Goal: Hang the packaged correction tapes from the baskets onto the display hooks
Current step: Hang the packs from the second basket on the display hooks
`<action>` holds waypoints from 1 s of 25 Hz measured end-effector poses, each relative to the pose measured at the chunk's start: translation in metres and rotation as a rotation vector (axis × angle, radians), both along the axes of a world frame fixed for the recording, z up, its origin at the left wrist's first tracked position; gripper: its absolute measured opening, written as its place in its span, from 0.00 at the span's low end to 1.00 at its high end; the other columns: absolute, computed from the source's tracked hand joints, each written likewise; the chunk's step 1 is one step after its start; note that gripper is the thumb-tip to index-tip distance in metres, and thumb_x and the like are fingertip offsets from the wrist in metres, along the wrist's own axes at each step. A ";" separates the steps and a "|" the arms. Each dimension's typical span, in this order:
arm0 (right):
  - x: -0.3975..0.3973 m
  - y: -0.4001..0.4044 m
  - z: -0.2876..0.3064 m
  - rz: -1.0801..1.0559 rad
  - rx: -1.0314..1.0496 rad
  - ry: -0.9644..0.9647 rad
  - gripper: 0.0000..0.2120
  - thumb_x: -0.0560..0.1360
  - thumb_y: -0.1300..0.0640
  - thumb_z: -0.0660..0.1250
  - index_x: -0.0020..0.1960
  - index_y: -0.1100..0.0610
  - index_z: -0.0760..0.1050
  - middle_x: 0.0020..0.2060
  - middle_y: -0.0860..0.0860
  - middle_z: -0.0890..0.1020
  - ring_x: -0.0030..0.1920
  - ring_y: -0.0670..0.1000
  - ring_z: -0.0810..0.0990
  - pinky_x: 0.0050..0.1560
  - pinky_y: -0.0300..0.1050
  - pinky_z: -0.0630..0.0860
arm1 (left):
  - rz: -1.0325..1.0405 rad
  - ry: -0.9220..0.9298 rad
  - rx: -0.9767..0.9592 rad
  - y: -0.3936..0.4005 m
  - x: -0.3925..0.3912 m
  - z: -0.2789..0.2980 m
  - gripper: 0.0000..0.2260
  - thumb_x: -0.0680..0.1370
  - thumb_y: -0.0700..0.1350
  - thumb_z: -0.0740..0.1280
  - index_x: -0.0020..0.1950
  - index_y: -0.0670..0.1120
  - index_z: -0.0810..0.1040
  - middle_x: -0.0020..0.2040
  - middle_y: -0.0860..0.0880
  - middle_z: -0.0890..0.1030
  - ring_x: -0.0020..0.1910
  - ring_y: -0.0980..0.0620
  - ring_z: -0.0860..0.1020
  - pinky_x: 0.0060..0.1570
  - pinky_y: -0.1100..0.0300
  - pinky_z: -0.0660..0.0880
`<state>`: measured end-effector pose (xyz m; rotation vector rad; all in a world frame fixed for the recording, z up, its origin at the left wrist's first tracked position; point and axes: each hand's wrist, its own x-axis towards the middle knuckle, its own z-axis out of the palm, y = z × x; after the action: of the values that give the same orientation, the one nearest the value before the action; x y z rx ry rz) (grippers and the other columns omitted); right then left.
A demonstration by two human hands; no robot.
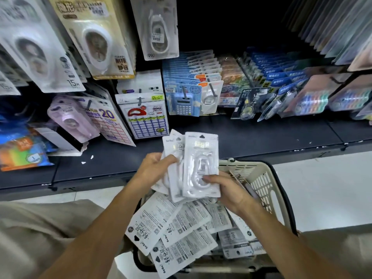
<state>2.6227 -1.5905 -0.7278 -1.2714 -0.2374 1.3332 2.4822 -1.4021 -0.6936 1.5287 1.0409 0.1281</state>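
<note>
White plastic-fronted correction tape packs (173, 228) fill the beige slatted basket (267, 184). Left hand (155, 168) grips a fanned bundle; right hand (225, 190) pinches the front pack (201, 164) above the basket. Beyond, a hanging card (108, 115) reads "20".

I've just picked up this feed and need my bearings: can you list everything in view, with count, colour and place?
Fanned white correction tape packs: several, exact count unclear, held above the basket.
Loose white correction tape packs: many, mostly back side up, piled in the basket.
Beige slotted plastic basket: one, bottom centre-right.
Hanging carded stationery packs: many, white, blue, lilac and mixed colours, on the display hooks.
Dark shelf ledge: one, below the hooks.
Pale floor: right.
Left hand: grips the fanned packs from the left.
Right hand: fingers on the front pack's lower edge.
</note>
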 end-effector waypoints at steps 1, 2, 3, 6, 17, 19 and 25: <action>-0.007 0.008 0.005 -0.007 0.034 -0.041 0.24 0.66 0.59 0.77 0.62 0.61 0.79 0.57 0.59 0.85 0.57 0.61 0.83 0.63 0.59 0.76 | -0.002 -0.008 -0.020 -0.003 0.003 -0.001 0.07 0.77 0.52 0.71 0.44 0.51 0.86 0.42 0.52 0.89 0.38 0.54 0.87 0.42 0.55 0.82; -0.013 0.014 0.008 -0.038 0.048 -0.086 0.26 0.67 0.61 0.77 0.64 0.57 0.77 0.57 0.57 0.85 0.57 0.59 0.84 0.62 0.58 0.78 | 0.034 -0.027 -0.041 -0.005 0.006 -0.001 0.07 0.78 0.53 0.71 0.45 0.52 0.86 0.43 0.52 0.89 0.39 0.54 0.87 0.45 0.53 0.82; -0.019 0.018 0.013 -0.083 0.043 -0.120 0.28 0.68 0.62 0.77 0.66 0.53 0.75 0.57 0.52 0.85 0.57 0.56 0.84 0.60 0.55 0.80 | 0.083 -0.055 -0.077 -0.006 0.007 -0.002 0.08 0.78 0.56 0.70 0.46 0.54 0.86 0.43 0.54 0.89 0.39 0.54 0.87 0.46 0.52 0.82; -0.034 0.032 0.024 -0.028 0.023 -0.389 0.35 0.72 0.55 0.77 0.72 0.38 0.66 0.59 0.38 0.82 0.59 0.43 0.83 0.58 0.45 0.81 | 0.094 -0.157 -0.254 -0.008 0.004 0.002 0.24 0.66 0.70 0.75 0.55 0.57 0.85 0.48 0.54 0.89 0.46 0.52 0.88 0.47 0.53 0.82; -0.127 0.021 -0.059 1.005 -0.024 -1.735 0.45 0.77 0.70 0.60 0.82 0.48 0.37 0.81 0.50 0.38 0.80 0.59 0.37 0.77 0.59 0.35 | 0.109 -0.048 -0.097 0.038 -0.038 0.021 0.31 0.52 0.48 0.87 0.53 0.51 0.84 0.46 0.53 0.89 0.46 0.50 0.88 0.51 0.48 0.84; -0.112 0.027 -0.057 0.845 -0.076 -1.717 0.33 0.80 0.65 0.57 0.81 0.50 0.51 0.81 0.53 0.58 0.79 0.58 0.59 0.79 0.59 0.56 | 0.169 -0.061 -0.086 0.040 -0.044 0.016 0.25 0.57 0.43 0.87 0.52 0.51 0.84 0.45 0.52 0.89 0.45 0.49 0.88 0.48 0.50 0.84; -0.025 0.014 -0.010 -0.183 -0.222 -0.881 0.11 0.86 0.58 0.56 0.51 0.58 0.76 0.42 0.53 0.84 0.37 0.50 0.79 0.32 0.34 0.73 | 0.414 -0.199 -0.124 0.062 -0.052 0.015 0.20 0.64 0.38 0.83 0.53 0.50 0.83 0.44 0.50 0.89 0.46 0.46 0.88 0.45 0.49 0.84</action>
<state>2.5975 -1.5768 -0.7375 -1.9671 -0.5747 0.5835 2.4300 -1.3403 -0.6784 1.1479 1.1683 0.4852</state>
